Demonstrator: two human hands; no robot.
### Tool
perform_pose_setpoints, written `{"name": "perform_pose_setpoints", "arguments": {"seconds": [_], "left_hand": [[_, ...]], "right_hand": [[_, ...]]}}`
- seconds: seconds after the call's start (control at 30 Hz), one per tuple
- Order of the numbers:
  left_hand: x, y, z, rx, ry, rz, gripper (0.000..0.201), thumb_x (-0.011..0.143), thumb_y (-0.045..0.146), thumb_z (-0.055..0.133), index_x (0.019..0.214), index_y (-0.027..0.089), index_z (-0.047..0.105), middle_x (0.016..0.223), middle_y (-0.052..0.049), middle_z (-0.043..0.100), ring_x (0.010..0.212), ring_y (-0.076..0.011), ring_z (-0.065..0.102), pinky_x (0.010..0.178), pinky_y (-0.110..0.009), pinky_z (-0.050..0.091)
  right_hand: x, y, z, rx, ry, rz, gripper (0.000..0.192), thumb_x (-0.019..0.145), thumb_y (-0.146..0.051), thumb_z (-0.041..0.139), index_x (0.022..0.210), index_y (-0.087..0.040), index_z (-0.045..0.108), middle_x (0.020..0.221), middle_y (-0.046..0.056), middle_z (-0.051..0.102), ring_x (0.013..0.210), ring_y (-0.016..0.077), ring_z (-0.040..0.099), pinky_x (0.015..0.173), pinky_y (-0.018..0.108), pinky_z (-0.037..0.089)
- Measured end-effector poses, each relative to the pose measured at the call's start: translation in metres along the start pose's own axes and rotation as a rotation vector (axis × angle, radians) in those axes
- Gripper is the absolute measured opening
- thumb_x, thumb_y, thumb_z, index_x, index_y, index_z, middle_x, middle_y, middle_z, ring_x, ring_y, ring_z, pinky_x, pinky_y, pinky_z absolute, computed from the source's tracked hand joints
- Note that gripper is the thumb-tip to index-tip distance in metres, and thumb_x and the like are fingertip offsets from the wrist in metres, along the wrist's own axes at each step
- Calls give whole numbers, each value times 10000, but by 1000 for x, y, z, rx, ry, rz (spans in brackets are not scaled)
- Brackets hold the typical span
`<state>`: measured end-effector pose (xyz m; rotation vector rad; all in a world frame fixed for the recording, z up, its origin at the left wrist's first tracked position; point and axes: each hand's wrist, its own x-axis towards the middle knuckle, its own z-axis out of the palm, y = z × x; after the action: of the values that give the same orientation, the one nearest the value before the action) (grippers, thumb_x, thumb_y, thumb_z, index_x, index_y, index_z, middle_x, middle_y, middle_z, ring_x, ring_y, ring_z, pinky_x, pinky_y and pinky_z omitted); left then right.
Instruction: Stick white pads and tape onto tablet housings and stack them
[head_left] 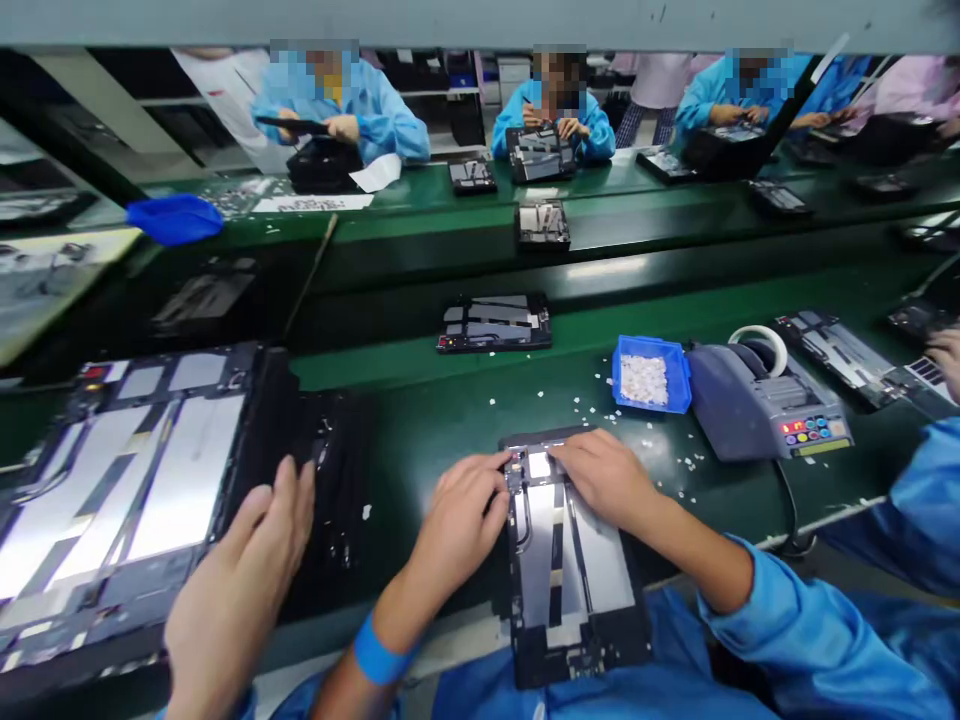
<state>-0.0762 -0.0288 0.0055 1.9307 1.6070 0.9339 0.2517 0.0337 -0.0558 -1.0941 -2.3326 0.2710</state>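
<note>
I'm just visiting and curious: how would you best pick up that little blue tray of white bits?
Probably from above, fingers pinching the two long side walls of the blue tray. It sits flat and open-topped, so keep it level; the tape dispenser crowds its right side.

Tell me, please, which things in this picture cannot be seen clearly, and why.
- Head view: the top end of the open tablet is covered by the left hand and the right hand; what the fingertips touch is hidden.
- The white bits in the blue tray are too small to identify.
- The button labels on the grey tape machine are too small to read.
- The big tablet is cut off by the left edge.
</note>
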Motion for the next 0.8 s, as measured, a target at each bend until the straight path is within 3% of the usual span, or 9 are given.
{"name": "perform_pose_setpoints", "arguments": {"seconds": [0.07, 0.13, 0.2, 0.3, 0.4, 0.5, 0.6, 0.67, 0.8], "left_hand": [[-14, -27, -40, 66, 149, 57, 461, 1054, 494, 319, 1278, 416, 714, 1429, 9, 676, 1502, -362, 430, 1229, -710, 298], [-29, -54, -68, 137, 101, 94, 532, 1071, 365, 215, 1489, 550, 488, 1630, 161, 426, 1582, -283, 234, 1330, -661, 125], [-39, -74, -83, 227, 6, 150, 596, 1042, 301, 245, 1562, 581, 323, 1674, 237, 263, 1597, -233, 146, 1363, -594, 52], [-42, -72, -86, 306, -5, 215, 669, 971, 346, 416, 1588, 565, 280, 1677, 238, 262, 1611, -218, 125, 1374, -538, 49], [-28, -34, -53, 289, -7, 259, 645, 917, 378, 514, 1519, 582, 403, 1627, 200, 405, 1616, -221, 170, 1352, -549, 176], [-4, 11, 16, 292, -136, 222, 470, 880, 313, 555, 1320, 460, 628, 1535, 70, 566, 1545, -300, 366, 1225, -584, 392], [16, 34, 79, 313, -219, 217, 302, 867, 186, 542, 1090, 284, 719, 1455, -77, 648, 1348, -353, 578, 1100, -561, 480], [24, 36, 96, 361, -279, 219, 263, 868, 115, 505, 996, 217, 710, 1432, -140, 660, 1271, -360, 618, 1058, -556, 481], [31, 35, 89, 459, -353, 252, 255, 874, 81, 501, 993, 190, 698, 1408, -164, 672, 1261, -361, 611, 1056, -540, 452]], "right_hand": [[11, 0, 4, -92, -58, -84, 282, 1037, -182, 536, 1240, -205, 730, 1056, 86, 738, 907, 216, 605, 837, 346, 492], [20, -1, 8, -157, -87, -119, 283, 1032, -192, 566, 1271, -208, 716, 1065, 82, 727, 900, 216, 579, 820, 343, 474], [24, 0, 10, -197, -109, -155, 301, 1031, -194, 573, 1303, -219, 701, 1087, 79, 718, 908, 220, 562, 810, 345, 458], [23, 4, 11, -232, -137, -213, 334, 1035, -198, 562, 1347, -238, 676, 1098, 76, 708, 908, 224, 541, 794, 351, 437], [21, 9, 10, -257, -166, -250, 353, 1043, -201, 540, 1377, -222, 651, 1098, 90, 697, 910, 222, 531, 792, 354, 422], [22, 9, 8, -283, -205, -270, 342, 1050, -199, 511, 1363, -195, 649, 1086, 105, 687, 909, 223, 524, 783, 356, 411], [24, 8, 5, -303, -249, -282, 340, 1052, -202, 498, 1360, -187, 641, 1081, 112, 677, 896, 225, 514, 756, 356, 401], [26, 8, 4, -305, -269, -287, 345, 1053, -199, 490, 1367, -185, 633, 1091, 116, 673, 897, 225, 511, 745, 352, 397], [28, 10, 1, -299, -265, -311, 351, 1067, -200, 455, 1372, -186, 628, 1101, 115, 679, 908, 226, 510, 740, 346, 392]]}}
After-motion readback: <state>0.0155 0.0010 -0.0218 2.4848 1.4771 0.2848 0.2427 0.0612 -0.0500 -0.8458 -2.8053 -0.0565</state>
